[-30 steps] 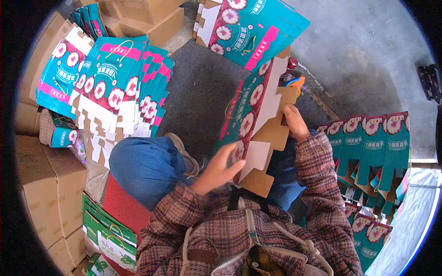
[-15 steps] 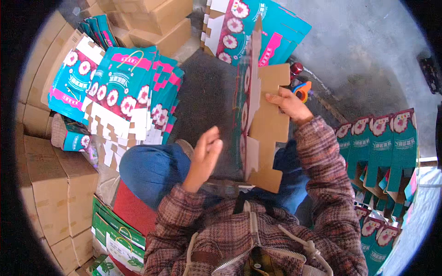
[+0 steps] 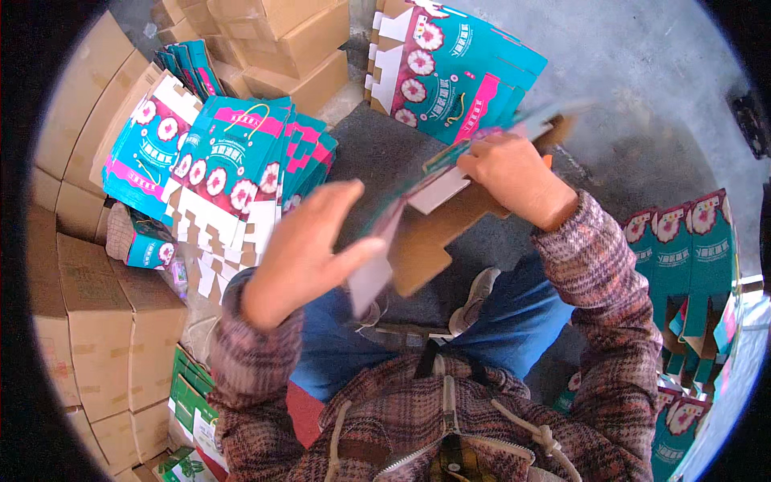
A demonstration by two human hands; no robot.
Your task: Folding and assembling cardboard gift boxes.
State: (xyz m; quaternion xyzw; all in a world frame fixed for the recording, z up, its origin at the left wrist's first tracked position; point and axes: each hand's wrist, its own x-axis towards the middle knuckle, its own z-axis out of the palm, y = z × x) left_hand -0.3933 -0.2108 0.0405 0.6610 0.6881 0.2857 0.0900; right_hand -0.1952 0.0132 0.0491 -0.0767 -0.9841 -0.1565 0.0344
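Right hand (image 3: pixel 514 175) gripped a brown cardboard carton with a teal printed face (image 3: pixel 426 245) at centre frame

From where I stood, the carton was tilted and partly blurred in the middle of the frame, its plain brown inside and a white flap (image 3: pixel 440 195) showing. The right hand's fingers were closed over its upper edge, right of centre. The bare left hand (image 3: pixel 309 251), left of centre, was open with thumb and fingers spread beside the carton's lower left end; I could not tell whether the thumb touched it.

Below lay a dark grey floor mat (image 3: pixel 377 149), with blue cloth trousers (image 3: pixel 514 337) at lower centre. A fanned pile of flat teal cartons with pink bands (image 3: pixel 229 149) lay at the left, and a similar teal stack (image 3: pixel 450 64) at the top, right of centre. Teal cartons with maroon tops (image 3: pixel 673 241) stood in a row at the right. Brown cardboard boxes (image 3: pixel 96 329) were stacked along the left, above green-and-white cartons (image 3: pixel 189 402) at lower left
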